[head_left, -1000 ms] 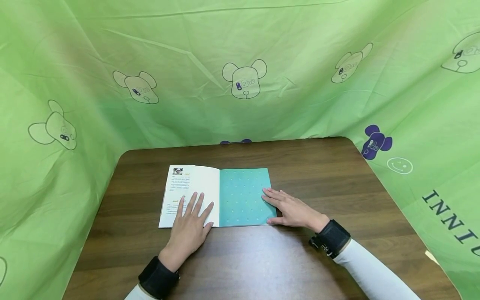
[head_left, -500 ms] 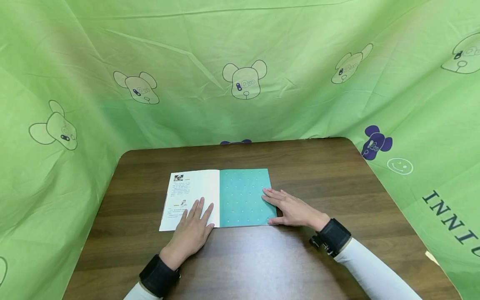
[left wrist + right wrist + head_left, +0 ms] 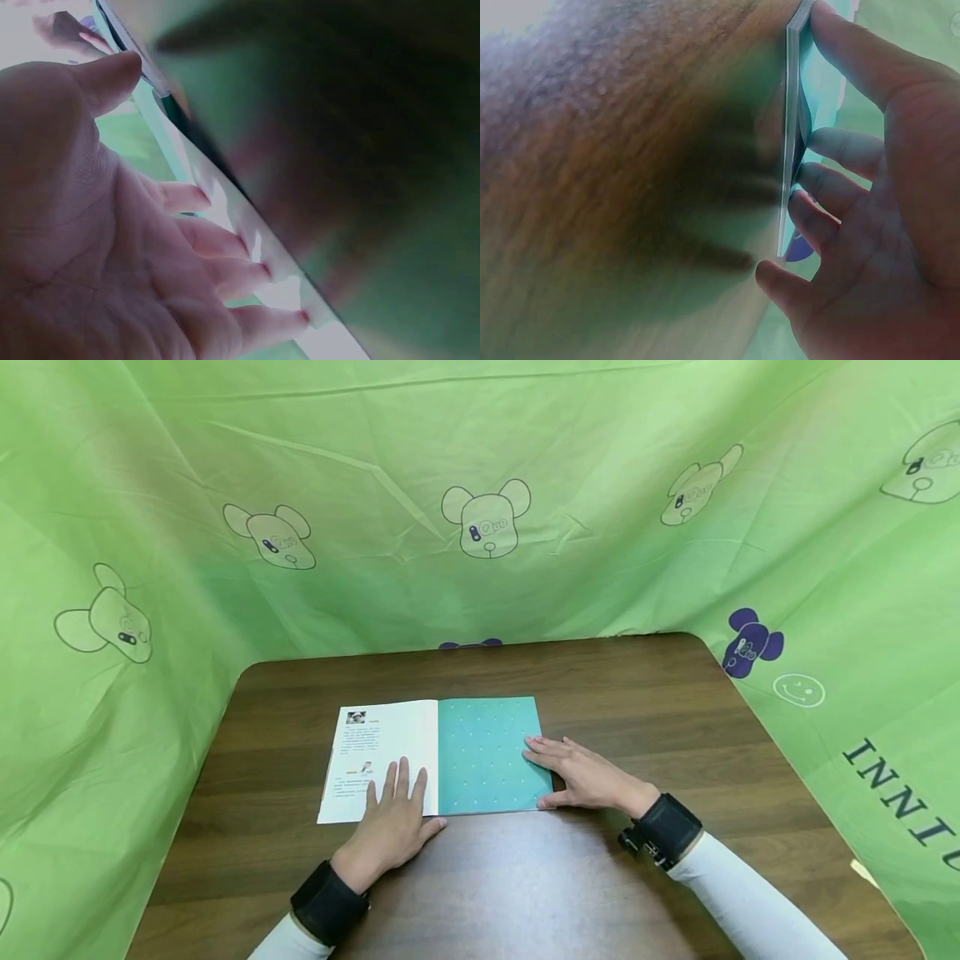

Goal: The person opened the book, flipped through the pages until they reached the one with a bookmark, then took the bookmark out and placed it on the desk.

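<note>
An open book (image 3: 401,727) lies on the wooden table, its left page white with printed text and a small photo, its right page (image 3: 487,752) turquoise with pale dots. My left hand (image 3: 393,827) rests on the lower part of the white page, fingers spread and straight, thumb near the bottom edge by the fold. In the left wrist view its fingertips (image 3: 300,319) touch the page. My right hand (image 3: 588,777) rests on the right edge of the turquoise page with extended fingers. The right wrist view shows the book's thin edge (image 3: 787,150) beside the fingers and thumb.
The brown wooden table (image 3: 637,693) extends around the book. Behind and on both sides hangs a green cloth (image 3: 360,585) printed with bear heads. Both wrists wear black bands (image 3: 663,831).
The white left page has settled flatter against the table. My left hand has slid slightly down and right, its thumb now past the fold. The right hand has stayed in place.
</note>
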